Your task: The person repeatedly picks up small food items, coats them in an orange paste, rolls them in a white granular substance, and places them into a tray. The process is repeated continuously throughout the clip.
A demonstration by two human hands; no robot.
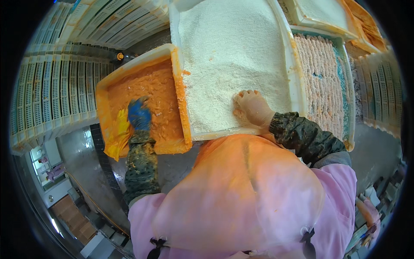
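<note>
My left hand [140,113], in a blue glove, is over an orange wet mixture [161,94] in a plastic tub [99,100]; its fingers are blurred, so I cannot tell what it holds. Beside it a yellow rubber glove [120,129] hangs over the tub's near edge. My right hand [254,106], in a pale thin glove, presses into white crumbs [233,48] near the front of a large white tub [297,81]. Its fingers are bent, with orange bits around them; whatever lies under them is hidden. To the right, crumb-coated strips [320,81] lie in rows in a green tray [351,119].
Stacked plastic trays [58,87] stand at the left, with more trays [378,90] at the right. A white container [318,13] sits at the back right beside orange material [368,26]. Another person [370,217] is at the lower right, far off.
</note>
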